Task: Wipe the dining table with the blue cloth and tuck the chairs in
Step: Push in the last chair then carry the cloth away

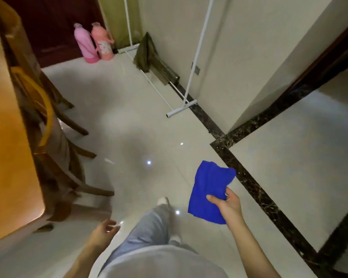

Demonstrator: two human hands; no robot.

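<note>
Two hands show low in the view. The right hand (228, 205) pinches the blue cloth (207, 189) between thumb and fingers. The cloth hangs above the tiled floor (129, 121), well apart from the table (6, 157) on the left. The left hand (103, 231) holds nothing, its fingers loosely spread. Wooden chairs (48, 121) stand beside the table.

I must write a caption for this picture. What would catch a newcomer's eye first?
The bright blue cloth, pinched in the right hand low at the right, stands out against the pale floor. Next come a pink thermos flask and a peach thermos flask, side by side at the dark door, top left. The wooden dining table fills the left edge.
</note>
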